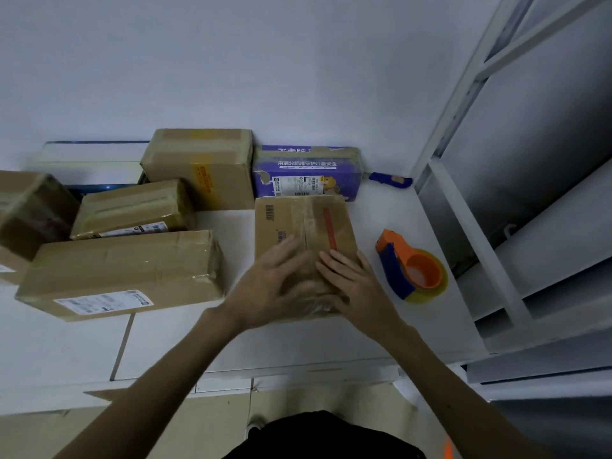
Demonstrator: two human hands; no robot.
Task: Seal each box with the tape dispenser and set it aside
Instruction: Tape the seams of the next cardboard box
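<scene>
A small cardboard box (298,220) with a red strip and a taped centre seam lies on the white table (185,339) in front of me. My left hand (275,283) rests flat on the near part of its top, fingers fairly straight. My right hand (354,286) lies beside it on the box's near right corner, fingers straight and pressing on the top. The orange and blue tape dispenser (410,266) with a yellowish tape roll stands on the table just right of the box, untouched.
Several taped cardboard boxes (122,273) are piled at the left and back. A purple printed box (308,172) stands against the wall behind. A blue utility knife (390,179) lies at the back right. A white metal shelf frame (480,200) borders the table's right side.
</scene>
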